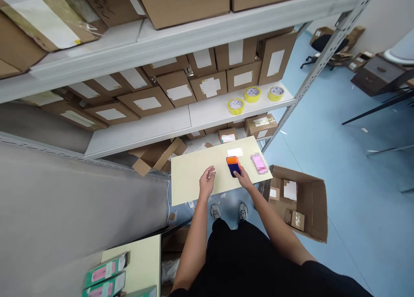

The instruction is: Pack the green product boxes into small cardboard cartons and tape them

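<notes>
My right hand [243,178] grips a small orange and dark blue device [233,165] that stands on a pale yellow tabletop [190,176]. A white label [235,152] lies just beyond the device. A pink blurred item [259,164] lies to its right on the same surface. My left hand [207,181] hovers over the middle of the tabletop with fingers loosely curled and nothing visible in it.
Metal shelving [181,120] behind the table holds several labelled cardboard boxes and three yellow tape rolls [252,94]. An open cardboard box [299,200] with small parcels sits on the blue floor at my right. A second table [139,262] with green-pink boxes is at lower left.
</notes>
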A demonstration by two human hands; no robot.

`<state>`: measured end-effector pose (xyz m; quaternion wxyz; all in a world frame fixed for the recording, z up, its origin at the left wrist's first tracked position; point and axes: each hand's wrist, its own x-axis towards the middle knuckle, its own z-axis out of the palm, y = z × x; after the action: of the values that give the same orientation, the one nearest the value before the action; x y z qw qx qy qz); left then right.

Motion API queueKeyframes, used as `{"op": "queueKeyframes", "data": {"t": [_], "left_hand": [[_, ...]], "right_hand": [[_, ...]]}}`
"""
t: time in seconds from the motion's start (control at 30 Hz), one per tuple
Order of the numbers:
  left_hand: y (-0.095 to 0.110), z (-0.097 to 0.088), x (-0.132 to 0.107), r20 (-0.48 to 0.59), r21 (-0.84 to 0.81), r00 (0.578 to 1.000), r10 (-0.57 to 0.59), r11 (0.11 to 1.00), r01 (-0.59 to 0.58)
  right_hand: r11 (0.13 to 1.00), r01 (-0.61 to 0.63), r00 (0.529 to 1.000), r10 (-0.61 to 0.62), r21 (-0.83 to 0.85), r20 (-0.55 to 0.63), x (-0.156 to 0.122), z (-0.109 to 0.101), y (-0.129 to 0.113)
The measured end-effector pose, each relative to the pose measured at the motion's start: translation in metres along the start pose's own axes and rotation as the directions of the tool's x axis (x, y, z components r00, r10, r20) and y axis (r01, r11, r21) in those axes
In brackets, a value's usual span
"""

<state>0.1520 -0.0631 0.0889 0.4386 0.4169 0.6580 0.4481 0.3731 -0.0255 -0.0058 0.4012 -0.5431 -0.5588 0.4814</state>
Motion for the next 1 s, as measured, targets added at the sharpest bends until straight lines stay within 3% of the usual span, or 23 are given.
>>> {"op": "queueKeyframes", "data": {"t": [0.1, 0.2, 0.4, 0.57, 0.7, 0.83, 1.0], "left_hand": [[0.032, -0.015, 0.017, 0.034, -0.025, 0.998, 0.056, 0.998, -0.055], [0.069, -0.033, 0.028, 0.141, -0.034, 0.978, 0.151, 0.988, -0.148], [0.124, -0.081, 0.040, 0.423, -0.014, 0.870, 0.253, 0.962, -0.273], [0.136, -0.122, 0.055, 0.519, -0.040, 0.813, 0.265, 0.957, -0.286], [0.137, -0.146, 0.067, 0.473, -0.009, 0.819, 0.324, 0.932, -0.364], [0.143, -0.157, 0.076, 0.421, 0.069, 0.801, 0.425, 0.866, -0.495], [0.159, -0.160, 0.088, 0.416, 0.186, 0.722, 0.553, 0.726, -0.662]], "right_hand": [[0.999, 0.034, 0.999, -0.034, 0.024, -0.012, -0.014, 0.004, -0.040], [0.994, 0.107, 0.994, -0.107, 0.008, 0.011, -0.019, 0.010, -0.076], [0.967, 0.249, 0.966, -0.244, -0.052, 0.087, -0.012, 0.036, -0.130], [0.946, 0.304, 0.949, -0.291, -0.113, 0.123, -0.009, 0.067, -0.155], [0.943, 0.308, 0.949, -0.294, -0.128, 0.118, -0.009, 0.089, -0.167], [0.951, 0.282, 0.956, -0.267, -0.126, 0.120, -0.006, 0.107, -0.176], [0.958, 0.252, 0.966, -0.239, -0.137, 0.101, -0.001, 0.120, -0.187]]}}
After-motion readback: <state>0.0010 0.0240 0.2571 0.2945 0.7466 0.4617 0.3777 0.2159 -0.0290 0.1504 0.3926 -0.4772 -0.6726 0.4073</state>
